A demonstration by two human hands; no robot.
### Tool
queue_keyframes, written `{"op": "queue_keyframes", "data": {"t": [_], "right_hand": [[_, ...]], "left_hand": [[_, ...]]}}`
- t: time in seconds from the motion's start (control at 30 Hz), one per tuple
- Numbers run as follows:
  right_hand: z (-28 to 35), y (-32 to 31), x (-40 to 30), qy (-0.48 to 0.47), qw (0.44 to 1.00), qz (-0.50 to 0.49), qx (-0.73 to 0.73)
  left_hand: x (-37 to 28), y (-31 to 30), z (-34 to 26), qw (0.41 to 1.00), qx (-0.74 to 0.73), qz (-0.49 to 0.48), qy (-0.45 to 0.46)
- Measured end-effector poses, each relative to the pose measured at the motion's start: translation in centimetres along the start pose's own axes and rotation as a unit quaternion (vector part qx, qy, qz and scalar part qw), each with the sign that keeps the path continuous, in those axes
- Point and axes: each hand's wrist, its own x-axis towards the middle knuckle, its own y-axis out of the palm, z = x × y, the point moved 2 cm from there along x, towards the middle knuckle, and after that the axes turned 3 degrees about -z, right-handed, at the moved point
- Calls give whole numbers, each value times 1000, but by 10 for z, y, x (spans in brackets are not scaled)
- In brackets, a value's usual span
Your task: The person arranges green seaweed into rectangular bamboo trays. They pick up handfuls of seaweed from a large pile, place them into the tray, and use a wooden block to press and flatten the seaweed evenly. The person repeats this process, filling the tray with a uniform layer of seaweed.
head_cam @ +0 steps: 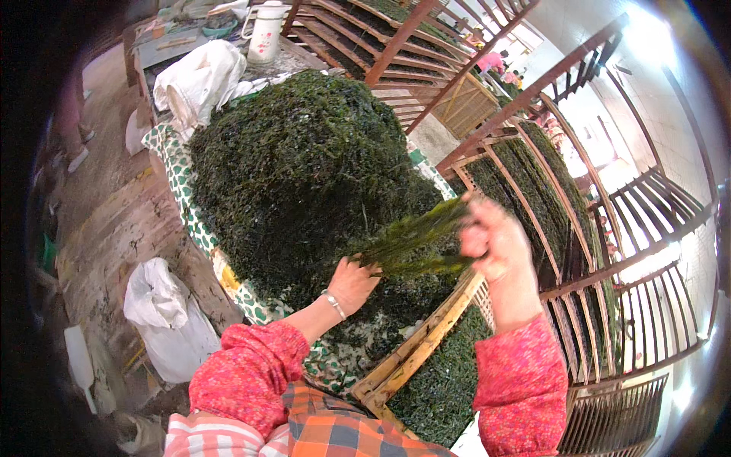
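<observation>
A large heap of dark green, stringy seaweed-like plant matter (pixel 297 154) lies on a green-and-white patterned sheet (pixel 183 200). Over the heap's near right side, a stretched green bundle of strands (pixel 420 240) spans between my hands. My right hand (pixel 494 243), slightly blurred, is closed on the bundle's right end. At its left end is my left hand (pixel 354 285), with a bracelet at the wrist; its fingers touch the strands, and whether they grip is unclear. Below my right hand, a wood-edged tray (pixel 425 343) holds more green plant matter (pixel 440 377).
Wooden racks (pixel 548 228) with filled trays stand to the right. A white sack (pixel 171 325) sits on the floor at left. A thermos (pixel 265 34) and another white sack (pixel 200 80) stand behind the heap. People are at work far off at upper right.
</observation>
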Motion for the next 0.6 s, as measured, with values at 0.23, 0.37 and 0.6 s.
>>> {"op": "queue_keyframes", "data": {"t": [0.23, 0.37, 0.6], "right_hand": [[183, 6, -44, -286, 955, 12, 77], [261, -22, -84, -300, 924, 131, 200], [110, -31, -20, -168, 983, 23, -66]], "left_hand": [[-74, 54, 27, 988, 23, 144, -49], [-58, -11, 2, 946, -116, 299, -39], [-38, -129, 61, 991, -39, 95, -90]]}}
